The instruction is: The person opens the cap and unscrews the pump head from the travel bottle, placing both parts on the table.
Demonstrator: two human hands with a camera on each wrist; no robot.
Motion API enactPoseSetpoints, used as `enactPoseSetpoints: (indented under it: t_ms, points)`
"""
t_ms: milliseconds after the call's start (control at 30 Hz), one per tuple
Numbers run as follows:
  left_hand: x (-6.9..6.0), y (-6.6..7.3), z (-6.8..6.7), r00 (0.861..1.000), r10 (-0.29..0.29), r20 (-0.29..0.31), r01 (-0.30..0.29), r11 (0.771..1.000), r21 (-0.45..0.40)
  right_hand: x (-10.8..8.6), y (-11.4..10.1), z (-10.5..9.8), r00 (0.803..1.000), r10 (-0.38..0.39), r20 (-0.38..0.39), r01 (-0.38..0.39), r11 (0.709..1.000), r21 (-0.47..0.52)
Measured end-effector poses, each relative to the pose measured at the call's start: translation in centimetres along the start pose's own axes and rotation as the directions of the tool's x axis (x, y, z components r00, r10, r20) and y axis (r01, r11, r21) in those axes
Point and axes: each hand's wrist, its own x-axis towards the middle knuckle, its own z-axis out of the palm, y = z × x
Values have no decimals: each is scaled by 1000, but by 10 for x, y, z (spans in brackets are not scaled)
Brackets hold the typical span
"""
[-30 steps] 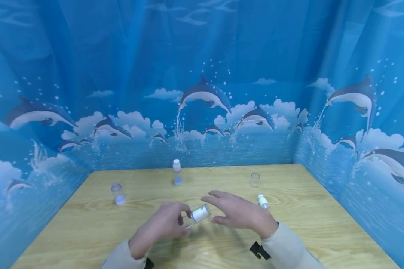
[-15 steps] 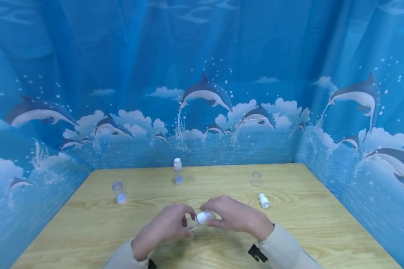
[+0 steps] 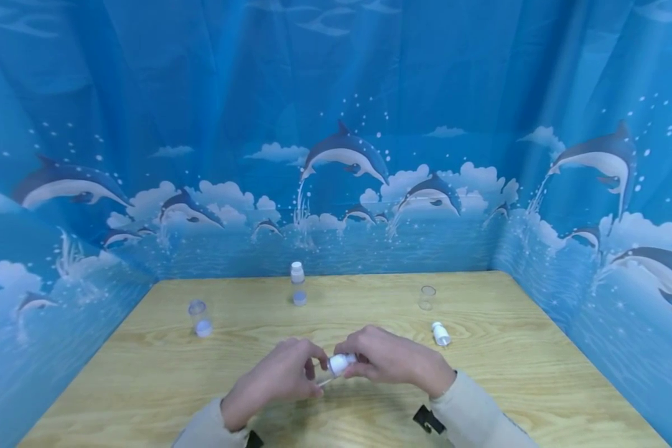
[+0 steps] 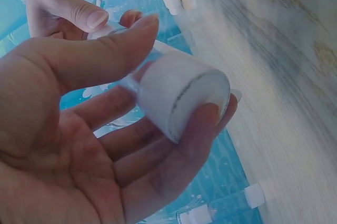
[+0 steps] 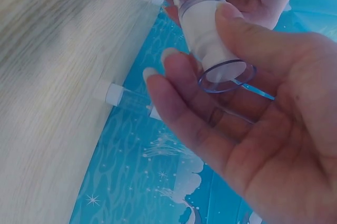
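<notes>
Between both hands, tilted over the near middle of the table, is a clear pump bottle [image 3: 336,364] with a white collar and a white base. My left hand [image 3: 282,371] grips its lower body, thumb on one side and fingers curled round the white base [image 4: 181,95]. From the other end my right hand [image 3: 389,363] holds the clear cap [image 5: 205,39], thumb and fingers around it. White pump parts show through the cap, and its open rim [image 5: 227,76] faces my right palm. In the head view, fingers hide part of the bottle.
Another clear bottle [image 3: 200,318] stands left on the wooden table [image 3: 145,386]. A bottle with a white pump top [image 3: 297,274] stands at the back. To the right are a loose clear cap [image 3: 427,298] and a white pump head [image 3: 440,334]. A blue dolphin curtain [image 3: 246,112] surrounds the table.
My right hand, open beside the bottle at first, has moved in and now curls its fingers and thumb round the capped end. My left hand keeps its hold and has barely shifted.
</notes>
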Motion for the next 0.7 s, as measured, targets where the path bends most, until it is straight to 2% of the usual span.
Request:
enactPoseSetpoints:
  t_ms: [233, 500, 700]
  points:
    - [-2, 2, -2, 1000, -2, 2, 2, 1000, -7, 1, 1, 0, 1000, -17, -2, 17, 1000, -10]
    - [-6, 6, -5, 999, -38, -22, 37, 998, -42, 1, 1, -1, 996, -68, -56, 66, 997, -41]
    - [-7, 7, -7, 999, -40, -35, 38, 998, -41, 1, 0, 0, 995, -59, -86, 55, 997, -49]
